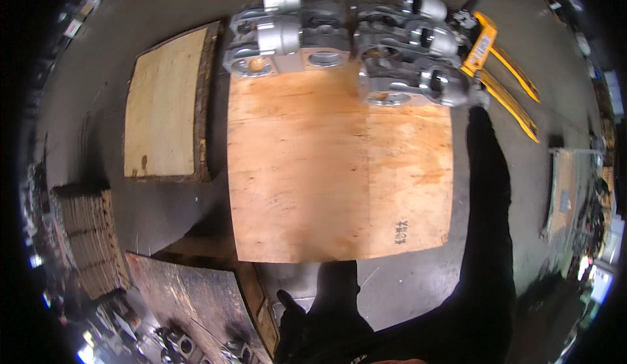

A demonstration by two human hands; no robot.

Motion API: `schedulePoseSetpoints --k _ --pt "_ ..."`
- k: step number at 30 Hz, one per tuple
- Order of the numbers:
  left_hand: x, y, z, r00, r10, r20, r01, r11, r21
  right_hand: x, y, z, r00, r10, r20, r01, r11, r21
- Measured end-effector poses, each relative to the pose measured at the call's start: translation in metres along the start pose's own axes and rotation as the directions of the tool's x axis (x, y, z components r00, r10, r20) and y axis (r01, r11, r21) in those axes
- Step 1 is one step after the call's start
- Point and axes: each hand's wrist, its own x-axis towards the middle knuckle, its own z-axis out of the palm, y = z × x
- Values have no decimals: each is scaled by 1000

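My right arm stretches forward along the right side of a plywood-topped platform (300, 168). At its end, my right hand (480, 95) is at the round end of the nearest grey metal casting (421, 88), seemingly touching it. The fingers are small and blurred, so their grip is unclear. This casting has a large round opening and a cylindrical end. Behind it lie more castings (405, 37) in a row, and another group of castings (287, 50) sits at the platform's far left. My left hand cannot be made out.
A yellow pallet jack (486, 44) stands beyond the right far corner, its forks pointing right. To the left lies another wood-topped pallet (163, 102). A worn wooden crate (196, 298) is at the lower left, near stacked brown sheets (91, 240). Grey floor (398, 292) surrounds the platform.
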Motion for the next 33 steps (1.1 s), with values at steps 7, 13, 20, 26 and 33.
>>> schedulePoseSetpoints --k 7,13,20,26,33 --pt "-59 -24 -87 978 -117 -172 122 992 14 -88 -113 1 922 -8 388 -62 984 169" --pt "-56 -47 -111 980 -153 -125 156 988 12 -67 -53 -4 932 -274 239 57 760 648" --pt "-67 -89 -135 988 -106 -109 101 994 -48 -197 -68 -42 854 -111 508 -403 475 782" --pt "-73 -160 -165 987 -7 -159 -26 978 -205 -292 -55 -31 728 -348 591 -630 1 776" --pt "-60 -190 -124 982 -100 -157 22 901 -434 -404 68 -33 905 -357 231 -120 305 945"
